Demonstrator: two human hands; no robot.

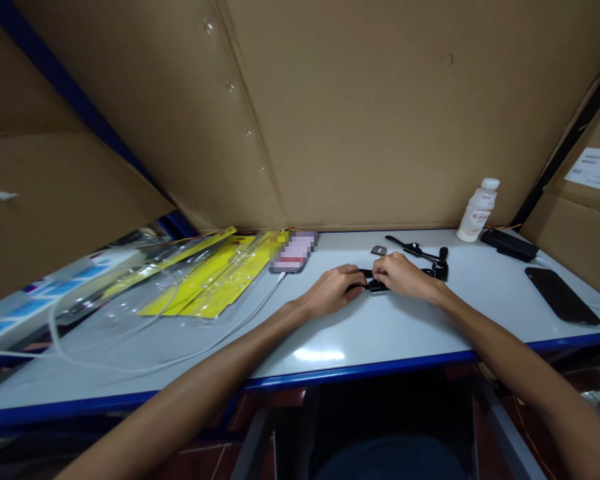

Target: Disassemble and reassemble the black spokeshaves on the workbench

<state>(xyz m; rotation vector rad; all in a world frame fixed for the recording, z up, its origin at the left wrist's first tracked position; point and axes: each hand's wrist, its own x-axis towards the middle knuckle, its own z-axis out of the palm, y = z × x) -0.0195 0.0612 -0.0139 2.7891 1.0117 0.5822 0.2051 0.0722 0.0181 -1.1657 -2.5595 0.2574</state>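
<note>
A black two-handled tool, which looks like a spokeshave, lies low over the table between my hands. My left hand is closed around its left handle. With curled fingers, my right hand works at its middle; my fingers hide what exactly they pinch there. Just beyond my right hand is a small grey metal plate, flat on the table. Another black spokeshave rests behind it, and more black tool parts sit close to my right wrist, partly covered by it.
Yellow cards in clear plastic packaging spread across the left, near a phone on a white cable. To the right stand a plastic bottle, a black case and a dark phone. Cardboard walls enclose the table.
</note>
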